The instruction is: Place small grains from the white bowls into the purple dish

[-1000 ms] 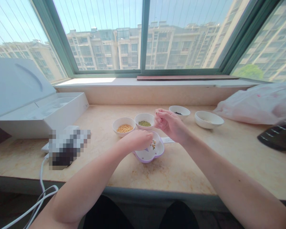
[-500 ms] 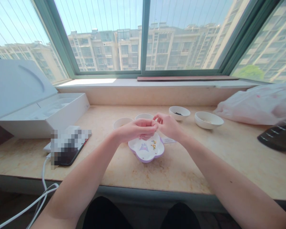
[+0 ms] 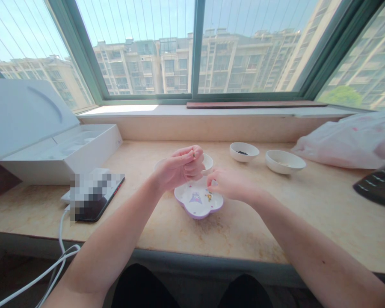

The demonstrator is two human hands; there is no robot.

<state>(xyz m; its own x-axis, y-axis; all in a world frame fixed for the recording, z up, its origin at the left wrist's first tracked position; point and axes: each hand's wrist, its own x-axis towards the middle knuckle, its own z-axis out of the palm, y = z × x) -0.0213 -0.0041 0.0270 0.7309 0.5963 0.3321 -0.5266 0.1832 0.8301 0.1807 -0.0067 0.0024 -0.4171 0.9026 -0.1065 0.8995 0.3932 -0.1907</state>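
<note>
Though tiny at this size, a greenish bean [image 3: 194, 154] pinched at the tips of the left grip [image 3: 179, 168], thumb pressed against curled fingers, the whole hand raised above the far edge of a flower-shaped white plate [image 3: 183, 197] with a lilac rim. Right grip [image 3: 232, 185] lower and apart from the left, fingers bunched, tips just over the plate's right side; no telling whether anything lies between them. Just below those tips, a small cluster of yellow and green beans [image 3: 208, 196] on the plate, beside a cartoon print [image 3: 195, 197].

Behind the left grip, a white bowl [image 3: 207, 162] partly hidden by the hand, contents out of sight, and the rim of a second bowl [image 3: 158, 164]. Farther right on the worktop [image 3: 244, 233], a small bowl of black seeds [image 3: 244, 152], then a wider bowl with pale grains [image 3: 285, 161], near a crumpled plastic bag [image 3: 346, 143]. Toward the left, an open white box [image 3: 60, 149] and a partly pixelated phone [image 3: 90, 210], with a white cable [image 3: 61, 239] trailing over the worktop's front edge.
</note>
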